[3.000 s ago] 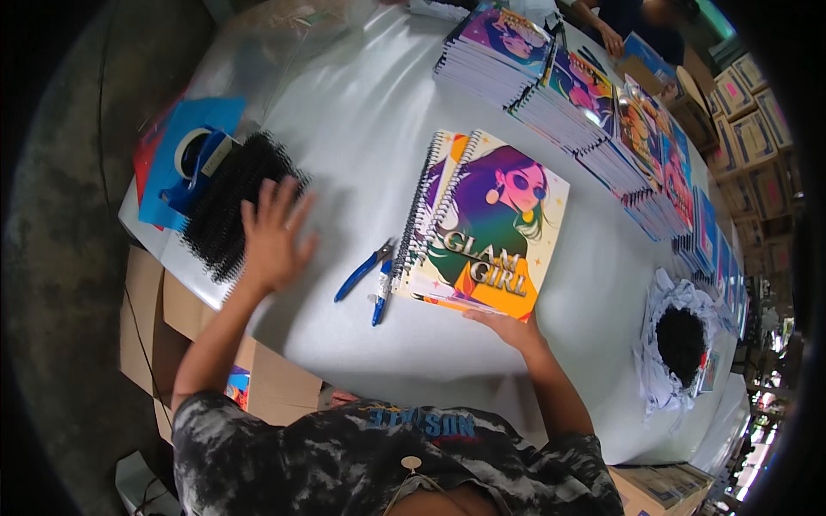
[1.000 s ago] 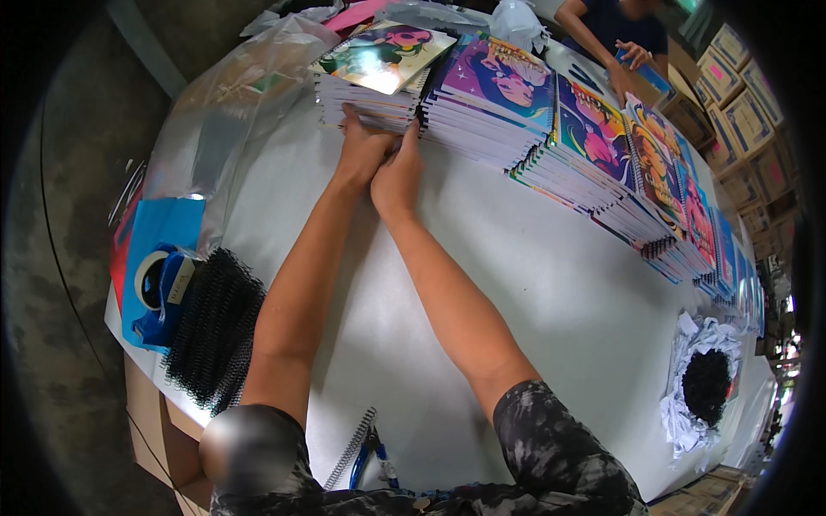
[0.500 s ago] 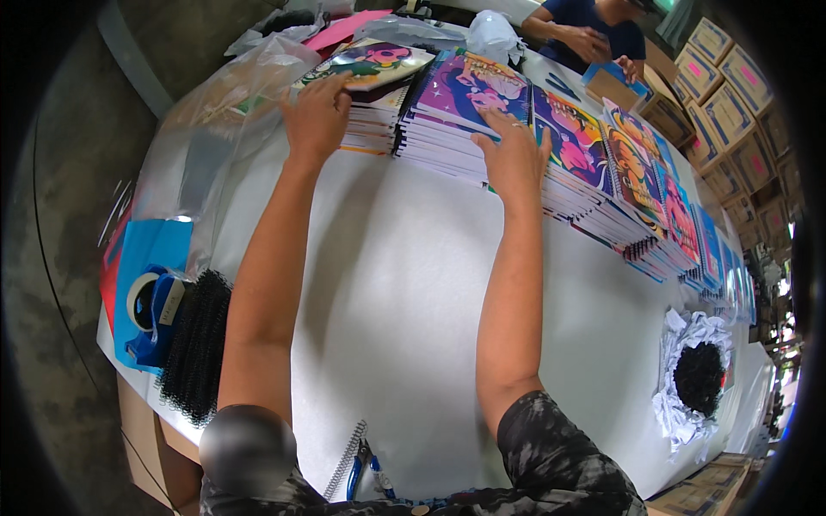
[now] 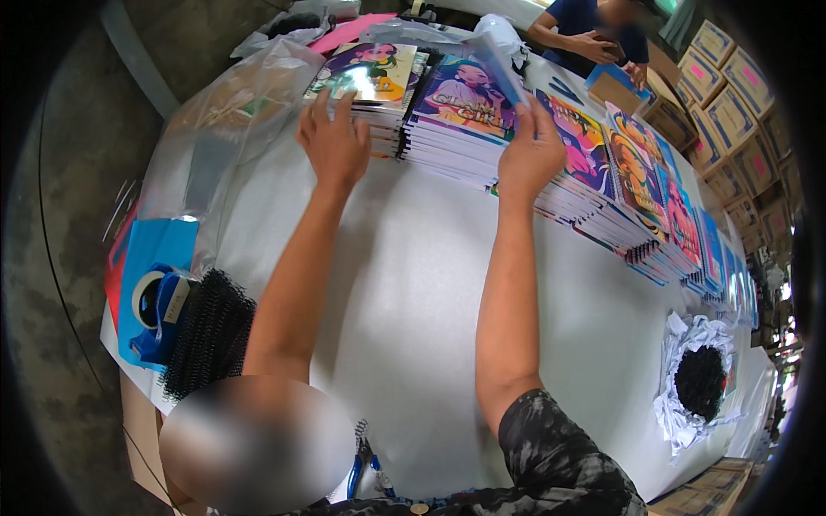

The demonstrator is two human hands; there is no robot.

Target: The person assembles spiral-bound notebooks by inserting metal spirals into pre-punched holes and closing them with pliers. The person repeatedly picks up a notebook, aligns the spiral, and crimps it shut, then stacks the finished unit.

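Note:
My right hand pinches a thin notebook by its lower corner. It is tilted up, nearly edge-on, above the right side of a middle stack of spiral notebooks with purple illustrated covers. My left hand is open, fingers apart, at the front edge of the left stack. On top of that stack lies a glossy notebook with a cartoon figure on a yellow and green cover. The fingertips overlap its near edge; whether they press on it I cannot tell.
More notebook stacks curve along the table's right side. A tape dispenser and black spiral coils lie at left. Blue-handled pliers are near me. Crumpled paper surrounds black coils at right. Another person works at the far side.
My right hand has lifted a notebook off the middle stack and tipped it up. My left hand has shifted slightly right and nearer, and the left stack's top notebook now lies straighter.

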